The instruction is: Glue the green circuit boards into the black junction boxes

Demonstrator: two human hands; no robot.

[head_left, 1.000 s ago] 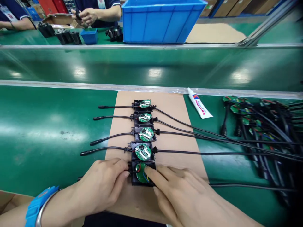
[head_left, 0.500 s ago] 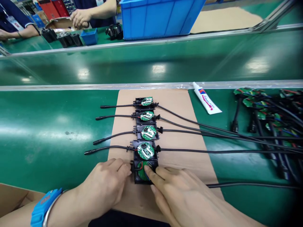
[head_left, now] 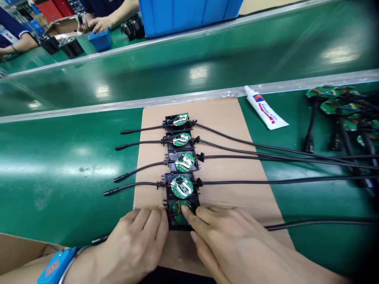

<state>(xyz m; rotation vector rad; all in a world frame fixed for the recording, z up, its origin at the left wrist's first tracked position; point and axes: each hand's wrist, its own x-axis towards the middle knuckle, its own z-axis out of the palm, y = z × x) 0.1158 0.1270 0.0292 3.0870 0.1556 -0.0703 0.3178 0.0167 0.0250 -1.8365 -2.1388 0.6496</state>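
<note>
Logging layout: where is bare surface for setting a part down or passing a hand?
Free: green mat left of the cardboard sheet, beyond the cable tips. Crowded: housings down the sheet's middle, cables running right, cable pile far right, glue tube.

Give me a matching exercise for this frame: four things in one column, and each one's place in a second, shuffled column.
Things:
1. white tube
2. blue bin
3. nearest black housing
4. loose pile of wired boards

Places:
A. between the left hand and the right hand
B. far side of the belt, top of view
C. green mat, just right of the cardboard sheet
D. far right edge of the bench

Pairs: 1-C, 2-B, 3-A, 4-D
</note>
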